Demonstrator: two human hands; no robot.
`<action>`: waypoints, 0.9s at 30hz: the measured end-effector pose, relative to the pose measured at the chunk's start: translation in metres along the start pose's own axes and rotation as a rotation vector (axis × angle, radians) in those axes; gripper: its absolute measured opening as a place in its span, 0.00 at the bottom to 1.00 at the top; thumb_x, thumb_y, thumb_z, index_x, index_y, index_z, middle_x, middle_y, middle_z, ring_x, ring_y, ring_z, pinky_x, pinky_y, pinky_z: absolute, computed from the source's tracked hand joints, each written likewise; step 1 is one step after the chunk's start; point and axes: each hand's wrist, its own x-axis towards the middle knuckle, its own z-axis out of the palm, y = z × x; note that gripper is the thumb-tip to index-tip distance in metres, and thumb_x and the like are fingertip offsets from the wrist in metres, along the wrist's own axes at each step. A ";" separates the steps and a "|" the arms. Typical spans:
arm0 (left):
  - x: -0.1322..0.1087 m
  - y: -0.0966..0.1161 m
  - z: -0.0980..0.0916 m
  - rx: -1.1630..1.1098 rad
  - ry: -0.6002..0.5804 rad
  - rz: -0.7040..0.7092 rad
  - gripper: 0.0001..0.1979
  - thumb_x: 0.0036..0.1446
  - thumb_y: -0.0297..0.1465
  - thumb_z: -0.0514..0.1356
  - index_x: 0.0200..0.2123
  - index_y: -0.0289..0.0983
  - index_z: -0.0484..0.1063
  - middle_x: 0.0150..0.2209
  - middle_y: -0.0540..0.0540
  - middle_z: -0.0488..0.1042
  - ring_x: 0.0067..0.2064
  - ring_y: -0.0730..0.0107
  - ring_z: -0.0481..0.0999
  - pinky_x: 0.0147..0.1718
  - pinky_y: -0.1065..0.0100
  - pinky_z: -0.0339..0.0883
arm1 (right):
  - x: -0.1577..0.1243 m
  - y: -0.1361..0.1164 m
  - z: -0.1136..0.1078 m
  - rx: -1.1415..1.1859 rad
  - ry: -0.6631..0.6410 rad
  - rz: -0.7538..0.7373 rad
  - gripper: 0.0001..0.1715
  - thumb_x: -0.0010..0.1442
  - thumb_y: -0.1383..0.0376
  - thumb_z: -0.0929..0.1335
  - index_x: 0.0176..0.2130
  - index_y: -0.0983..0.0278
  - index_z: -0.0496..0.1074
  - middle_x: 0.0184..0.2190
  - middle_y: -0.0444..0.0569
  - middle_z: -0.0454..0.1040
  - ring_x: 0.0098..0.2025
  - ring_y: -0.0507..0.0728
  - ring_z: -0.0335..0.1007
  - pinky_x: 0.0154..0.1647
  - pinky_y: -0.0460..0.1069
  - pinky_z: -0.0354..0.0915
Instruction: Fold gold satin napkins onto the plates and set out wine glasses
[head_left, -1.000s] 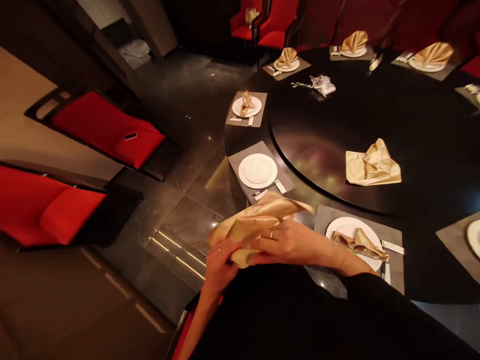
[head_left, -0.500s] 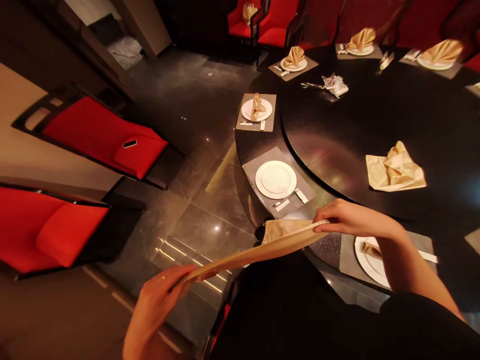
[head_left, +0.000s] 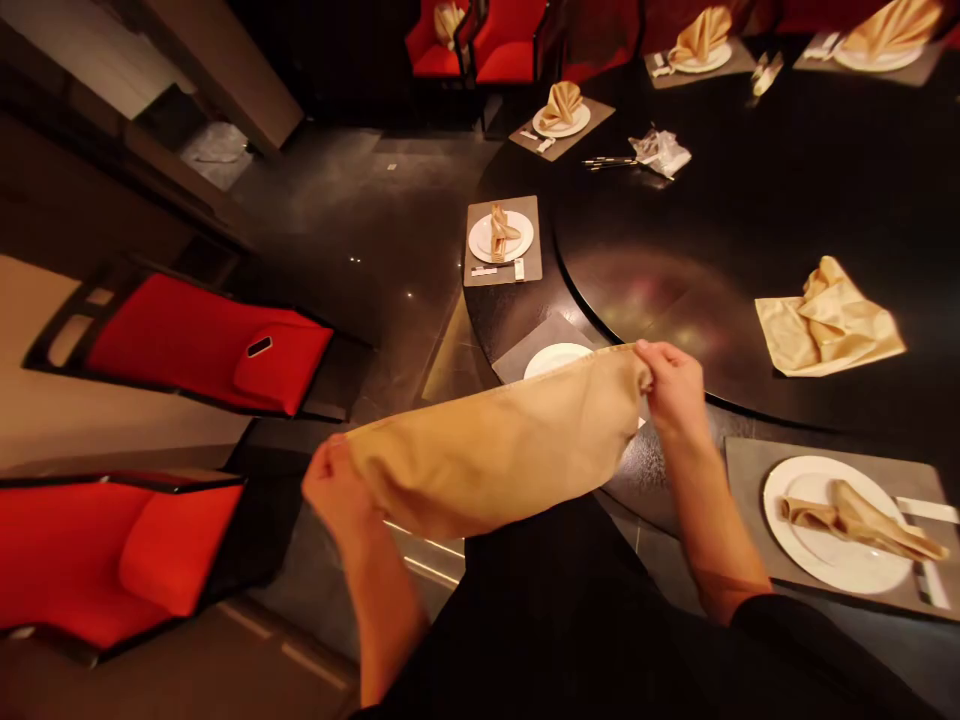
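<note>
A gold cloth napkin (head_left: 495, 445) is stretched between my hands in front of my body, its upper edge pulled nearly straight. My left hand (head_left: 337, 490) is closed on its left corner, and my right hand (head_left: 673, 385) pinches the right corner. Behind the napkin, a white plate (head_left: 551, 358) on a grey placemat (head_left: 544, 335) is partly covered. Right of my right forearm, another white plate (head_left: 795, 545) carries a folded gold napkin (head_left: 862, 515). A crumpled pile of gold cloth (head_left: 829, 320) lies on the dark round table.
More place settings with folded napkins ring the table, among them a plate (head_left: 480, 240) at its left edge. Chopsticks (head_left: 609, 162) and clear plastic wrap (head_left: 664, 152) lie further back. Red chairs (head_left: 195, 340) stand on the left, one with a phone (head_left: 259, 347) on it.
My hands have lifted the napkin and turned it so its broad face shows, where before it was seen nearly edge-on. It now covers much of the nearest plate. The view has shifted slightly.
</note>
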 end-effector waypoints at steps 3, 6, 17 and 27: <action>-0.008 0.027 0.068 -0.100 -0.181 0.129 0.10 0.68 0.37 0.64 0.37 0.37 0.76 0.31 0.51 0.76 0.32 0.72 0.74 0.32 0.72 0.69 | -0.049 -0.003 0.084 0.000 0.003 -0.002 0.21 0.66 0.46 0.75 0.35 0.60 0.76 0.25 0.44 0.72 0.26 0.54 0.66 0.26 0.50 0.67; -0.024 0.043 0.096 -0.268 -0.529 0.244 0.09 0.68 0.38 0.66 0.38 0.38 0.78 0.30 0.50 0.78 0.29 0.73 0.76 0.31 0.73 0.72 | -0.094 -0.017 0.145 -0.066 -0.136 -0.147 0.18 0.71 0.49 0.72 0.43 0.60 0.81 0.34 0.49 0.81 0.35 0.57 0.77 0.36 0.53 0.76; 0.070 0.005 0.084 -0.438 -0.726 0.337 0.12 0.72 0.40 0.63 0.49 0.39 0.80 0.35 0.48 0.84 0.33 0.69 0.84 0.34 0.72 0.78 | -0.117 -0.028 0.252 -0.542 0.057 -0.684 0.17 0.73 0.68 0.70 0.59 0.61 0.81 0.41 0.55 0.81 0.43 0.60 0.79 0.48 0.56 0.79; 0.163 -0.019 0.098 -0.593 -0.840 1.267 0.18 0.66 0.34 0.71 0.57 0.44 0.77 0.35 0.49 0.83 0.33 0.67 0.82 0.38 0.67 0.78 | -0.117 -0.033 0.245 -0.387 -0.059 -0.760 0.07 0.74 0.66 0.73 0.50 0.61 0.83 0.37 0.50 0.82 0.39 0.54 0.78 0.39 0.48 0.75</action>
